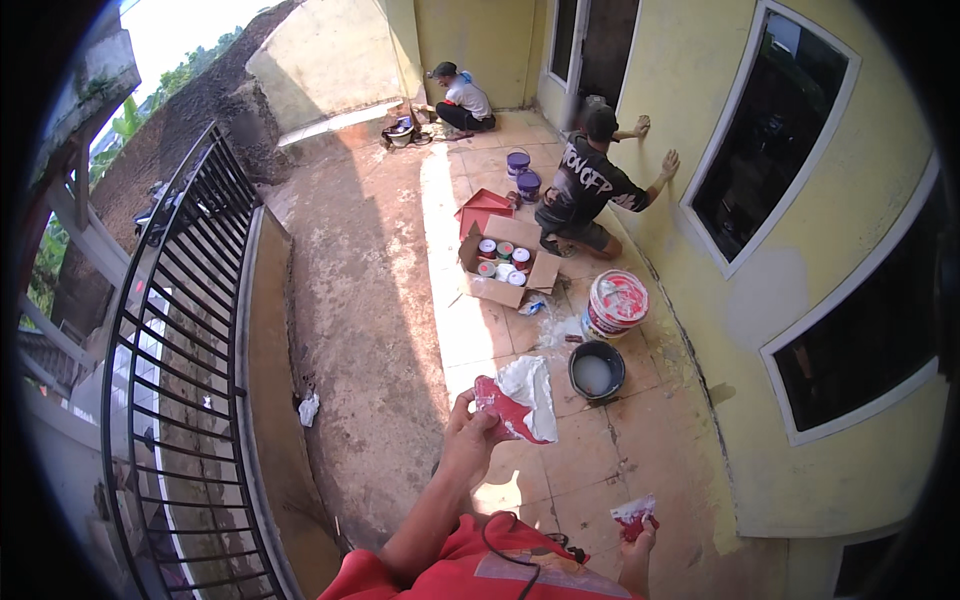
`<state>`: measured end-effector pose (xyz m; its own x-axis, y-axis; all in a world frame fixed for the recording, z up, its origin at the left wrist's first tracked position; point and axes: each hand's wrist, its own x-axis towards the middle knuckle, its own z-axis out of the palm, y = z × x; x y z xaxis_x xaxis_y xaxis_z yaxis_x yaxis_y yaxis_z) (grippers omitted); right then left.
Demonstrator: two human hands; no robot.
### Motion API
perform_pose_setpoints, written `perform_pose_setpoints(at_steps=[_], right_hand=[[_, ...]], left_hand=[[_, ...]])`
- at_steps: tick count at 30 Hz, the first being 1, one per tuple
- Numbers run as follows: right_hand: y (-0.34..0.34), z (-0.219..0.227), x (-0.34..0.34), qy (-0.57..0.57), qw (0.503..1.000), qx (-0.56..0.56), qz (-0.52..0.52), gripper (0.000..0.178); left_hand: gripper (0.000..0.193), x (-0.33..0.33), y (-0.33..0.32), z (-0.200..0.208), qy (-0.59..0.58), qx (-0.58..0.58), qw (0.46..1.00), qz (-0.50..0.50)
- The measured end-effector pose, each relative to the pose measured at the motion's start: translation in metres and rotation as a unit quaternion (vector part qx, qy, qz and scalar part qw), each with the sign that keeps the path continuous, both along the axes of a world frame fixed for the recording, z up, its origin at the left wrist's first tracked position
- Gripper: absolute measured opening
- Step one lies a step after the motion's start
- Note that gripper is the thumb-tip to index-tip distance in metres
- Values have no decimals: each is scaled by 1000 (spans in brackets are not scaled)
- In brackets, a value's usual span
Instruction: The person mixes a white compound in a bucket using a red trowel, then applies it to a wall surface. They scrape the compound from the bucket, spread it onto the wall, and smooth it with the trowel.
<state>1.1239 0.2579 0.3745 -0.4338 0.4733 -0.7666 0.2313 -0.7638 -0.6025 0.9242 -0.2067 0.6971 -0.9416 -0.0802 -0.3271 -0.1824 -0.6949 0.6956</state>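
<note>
Left grip out in front, and it's pinching a red spreader by its near left edge, thumb laid over the top, the fingers underneath mostly hidden! That spreader hangs over the tiled floor, well loaded, with a thick coat of white paste along its far and right side. Over to the lower right, the right grip is closed around a smaller red scraper, blade pointing away from the body and smeared white (how thickly, you can't tell from up here). The two tools are well apart, neither touching the other.

Just beyond the spreader sits a black bucket of cloudy liquid, and right behind it a tub with red and white smears around its top. Further up, an open cardboard box packed with small cans, a red tray just behind, two purple pails near that. On the right, a kneeling co-worker in a dark shirt has both palms on the yellow wall; way at the back, a second person crouches low. Black railing curves down the left side.
</note>
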Motion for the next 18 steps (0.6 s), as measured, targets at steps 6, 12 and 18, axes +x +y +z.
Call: perform_pose_setpoints(at_steps=[6, 12, 18], right_hand=[[-201, -5, -195, -12, 994, -34, 104, 27], [-382, 13, -342, 44, 976, -40, 210, 27], [-498, 21, -501, 86, 956, -28, 279, 27]], left_hand=[[44, -29, -204, -21, 27, -22, 987, 159], [45, -89, -351, -18, -3, -49, 961, 274], [42, -212, -468, -33, 1, -48, 947, 317]])
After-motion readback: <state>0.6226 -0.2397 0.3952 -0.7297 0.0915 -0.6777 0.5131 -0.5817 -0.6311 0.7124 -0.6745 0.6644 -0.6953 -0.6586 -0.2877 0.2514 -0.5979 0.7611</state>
